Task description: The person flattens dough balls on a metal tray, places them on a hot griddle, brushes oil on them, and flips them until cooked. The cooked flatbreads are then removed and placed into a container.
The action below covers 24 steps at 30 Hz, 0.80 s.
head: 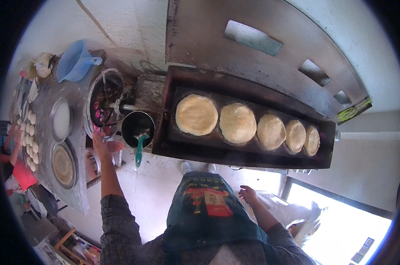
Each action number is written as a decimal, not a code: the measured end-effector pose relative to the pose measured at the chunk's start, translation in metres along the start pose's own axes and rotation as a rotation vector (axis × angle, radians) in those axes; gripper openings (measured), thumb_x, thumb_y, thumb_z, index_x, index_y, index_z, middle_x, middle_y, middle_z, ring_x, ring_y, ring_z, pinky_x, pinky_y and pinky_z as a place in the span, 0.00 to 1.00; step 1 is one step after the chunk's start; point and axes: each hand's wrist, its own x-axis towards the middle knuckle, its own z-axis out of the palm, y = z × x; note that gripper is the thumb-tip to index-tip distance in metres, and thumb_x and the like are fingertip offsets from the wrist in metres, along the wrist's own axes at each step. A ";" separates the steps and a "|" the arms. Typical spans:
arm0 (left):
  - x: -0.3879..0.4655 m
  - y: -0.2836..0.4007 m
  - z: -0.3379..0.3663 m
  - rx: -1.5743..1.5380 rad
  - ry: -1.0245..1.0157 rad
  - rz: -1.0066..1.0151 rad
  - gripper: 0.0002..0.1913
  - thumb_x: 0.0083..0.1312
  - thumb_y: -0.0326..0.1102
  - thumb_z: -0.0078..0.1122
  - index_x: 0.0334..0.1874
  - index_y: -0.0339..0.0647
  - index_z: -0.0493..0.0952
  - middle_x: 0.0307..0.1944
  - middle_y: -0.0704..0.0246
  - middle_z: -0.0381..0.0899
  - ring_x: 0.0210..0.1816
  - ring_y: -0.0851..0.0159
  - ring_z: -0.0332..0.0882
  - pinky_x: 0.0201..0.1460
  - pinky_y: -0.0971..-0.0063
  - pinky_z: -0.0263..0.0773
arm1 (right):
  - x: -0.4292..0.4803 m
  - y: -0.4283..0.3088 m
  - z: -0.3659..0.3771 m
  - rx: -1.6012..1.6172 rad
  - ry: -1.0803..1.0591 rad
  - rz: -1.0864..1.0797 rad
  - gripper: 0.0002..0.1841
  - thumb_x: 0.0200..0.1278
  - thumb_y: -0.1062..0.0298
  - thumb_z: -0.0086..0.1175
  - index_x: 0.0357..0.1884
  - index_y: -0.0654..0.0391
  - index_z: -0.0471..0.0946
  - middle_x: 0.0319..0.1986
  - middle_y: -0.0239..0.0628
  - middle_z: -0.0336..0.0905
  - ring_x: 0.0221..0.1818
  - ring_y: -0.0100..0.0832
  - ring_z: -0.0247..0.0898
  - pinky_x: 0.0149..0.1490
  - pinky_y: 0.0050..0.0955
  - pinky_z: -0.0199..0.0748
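My left hand (100,143) is at the near edge of a round, light-rimmed container (88,107) with dark and pink contents. Whether its fingers grip the rim or only touch it, I cannot tell. My right hand (249,195) hangs beside my dark green apron (200,228), fingers apart, holding nothing. Ahead of me, several round flatbreads (196,115) lie in a row on a dark rectangular griddle (219,155). Between the griddle and my left hand stands a dark pot (133,124), with a green-handled brush (140,150) leaning over its rim.
A floured worktable (47,89) at left bears several dough balls (31,131), a dish of white contents (61,120), a seed-coloured dish (63,165) and a blue basin (74,63). Another person's hand (17,134) is near the dough. A metal hood panel (200,36) rises behind the griddle.
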 end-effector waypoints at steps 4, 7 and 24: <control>0.005 -0.022 -0.010 -0.127 -0.077 -0.075 0.21 0.67 0.57 0.39 0.36 0.46 0.71 0.39 0.73 0.73 0.43 0.70 0.66 0.48 0.70 0.58 | -0.002 -0.004 0.002 -0.040 0.005 -0.035 0.23 0.58 0.65 0.48 0.56 0.60 0.67 0.33 0.39 0.78 0.30 0.27 0.75 0.36 0.25 0.73; 0.015 -0.038 -0.019 -0.150 -0.153 -0.073 0.22 0.67 0.58 0.39 0.38 0.47 0.71 0.41 0.75 0.72 0.43 0.71 0.65 0.47 0.73 0.58 | -0.001 -0.004 0.003 -0.063 0.020 -0.040 0.22 0.58 0.66 0.47 0.56 0.59 0.67 0.33 0.39 0.78 0.30 0.27 0.75 0.36 0.25 0.73; 0.034 -0.065 -0.024 -0.100 -0.093 -0.014 0.34 0.67 0.62 0.34 0.61 0.37 0.61 0.59 0.63 0.64 0.61 0.60 0.60 0.64 0.67 0.55 | -0.024 0.040 0.013 0.113 0.140 -0.035 0.20 0.57 0.64 0.48 0.51 0.61 0.71 0.30 0.43 0.79 0.30 0.30 0.76 0.40 0.29 0.73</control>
